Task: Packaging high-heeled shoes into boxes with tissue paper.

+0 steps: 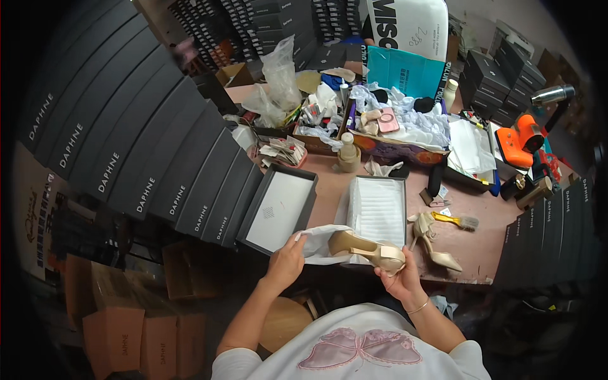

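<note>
A beige high-heeled shoe [365, 249] hangs tilted over the near edge of the table, between my two hands. My right hand [403, 278] is closed on its right-hand end. In the fingers of my left hand [286, 261] is the edge of a sheet of white tissue paper [320, 246], which lies against the shoe's other end. Just beyond stands an open shoebox [405, 202] with white ribbed lining [377, 206]. A second beige shoe [437, 248] with straps rests on the table, right of my right hand.
Left of the shoebox lies a dark grey tray-like box part [278, 204]. A yellow-handled brush [455, 220] and a bottle [348, 154] are on the table [329, 196]. Stacked dark shoeboxes [158, 158] rise at the left, more [557, 234] at the right. An orange device [519, 140] stands far right.
</note>
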Tool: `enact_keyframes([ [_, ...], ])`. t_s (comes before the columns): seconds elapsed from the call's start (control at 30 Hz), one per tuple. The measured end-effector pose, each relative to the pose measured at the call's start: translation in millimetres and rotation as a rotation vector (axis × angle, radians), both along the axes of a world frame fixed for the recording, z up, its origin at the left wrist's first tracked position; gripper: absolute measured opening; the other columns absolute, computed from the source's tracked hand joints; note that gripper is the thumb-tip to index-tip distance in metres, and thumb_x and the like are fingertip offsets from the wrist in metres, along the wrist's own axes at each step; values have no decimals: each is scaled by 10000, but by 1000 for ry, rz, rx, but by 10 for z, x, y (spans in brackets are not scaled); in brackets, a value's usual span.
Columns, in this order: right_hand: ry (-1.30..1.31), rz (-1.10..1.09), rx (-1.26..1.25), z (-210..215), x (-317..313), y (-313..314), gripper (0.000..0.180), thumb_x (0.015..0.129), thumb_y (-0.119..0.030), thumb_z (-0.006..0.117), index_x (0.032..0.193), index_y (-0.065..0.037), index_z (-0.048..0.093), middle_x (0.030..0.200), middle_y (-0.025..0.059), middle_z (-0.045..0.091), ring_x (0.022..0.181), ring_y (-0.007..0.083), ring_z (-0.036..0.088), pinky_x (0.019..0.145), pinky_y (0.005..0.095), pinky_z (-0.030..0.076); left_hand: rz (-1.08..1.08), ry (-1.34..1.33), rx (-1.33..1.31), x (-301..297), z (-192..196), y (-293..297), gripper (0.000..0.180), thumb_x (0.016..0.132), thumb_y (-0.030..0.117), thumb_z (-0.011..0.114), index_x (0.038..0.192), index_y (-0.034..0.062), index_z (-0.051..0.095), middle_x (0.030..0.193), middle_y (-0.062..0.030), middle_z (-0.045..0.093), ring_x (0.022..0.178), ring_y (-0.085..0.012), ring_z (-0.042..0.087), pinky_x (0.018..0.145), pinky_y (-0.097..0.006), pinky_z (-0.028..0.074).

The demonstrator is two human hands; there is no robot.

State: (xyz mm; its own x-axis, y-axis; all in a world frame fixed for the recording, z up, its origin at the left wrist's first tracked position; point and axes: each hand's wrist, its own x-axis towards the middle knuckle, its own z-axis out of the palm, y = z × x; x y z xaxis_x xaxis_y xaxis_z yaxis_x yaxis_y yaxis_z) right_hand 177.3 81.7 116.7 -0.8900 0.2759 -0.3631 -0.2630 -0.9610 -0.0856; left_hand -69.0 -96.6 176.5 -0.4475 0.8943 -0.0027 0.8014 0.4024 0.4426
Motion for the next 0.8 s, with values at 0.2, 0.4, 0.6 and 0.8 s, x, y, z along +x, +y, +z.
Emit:
enact_keyframes([
  [0.2, 94, -71, -133, 63, 262, -569, 599, 934, -489, 454, 1319, -31, 452, 1191, 238, 572, 930, 386, 641, 751, 393, 600, -289, -214, 246, 286, 150, -123, 613, 750, -19, 508, 1353, -30, 397, 1279, -267, 483, 1032, -417, 572, 859, -417, 498],
  [0.4, -220, -253, 160, 598, 114, -1070, 594, 896, -409, 574, 1347, -52, 424, 1298, 162, 520, 1149, 313, 551, 986, 443, 476, -669, 54, 466, 727, 542, -272, 563, 701, -40, 589, 1261, -10, 541, 1199, -217, 580, 796, -250, 675, 623, -297, 553],
  [0.6, -175, -214, 538, 494, 36, -799, 397, 947, -231, 502, 1288, -28, 491, 1286, 122, 542, 1158, 230, 550, 988, 366, 449, -804, -48, 558, 1225, 461, 46, 424, 727, 15, 614, 1150, 7, 628, 1131, -169, 637, 753, -198, 679, 617, -268, 570],
  [0.8, -203, -200, 648, 524, 242, -457, 423, 940, -214, 509, 1314, -24, 456, 1267, 135, 543, 1156, 247, 533, 990, 351, 430, -890, -180, 640, 1630, 341, 331, 459, 703, -1, 614, 1162, 10, 618, 1185, -160, 618, 760, -188, 678, 605, -268, 570],
])
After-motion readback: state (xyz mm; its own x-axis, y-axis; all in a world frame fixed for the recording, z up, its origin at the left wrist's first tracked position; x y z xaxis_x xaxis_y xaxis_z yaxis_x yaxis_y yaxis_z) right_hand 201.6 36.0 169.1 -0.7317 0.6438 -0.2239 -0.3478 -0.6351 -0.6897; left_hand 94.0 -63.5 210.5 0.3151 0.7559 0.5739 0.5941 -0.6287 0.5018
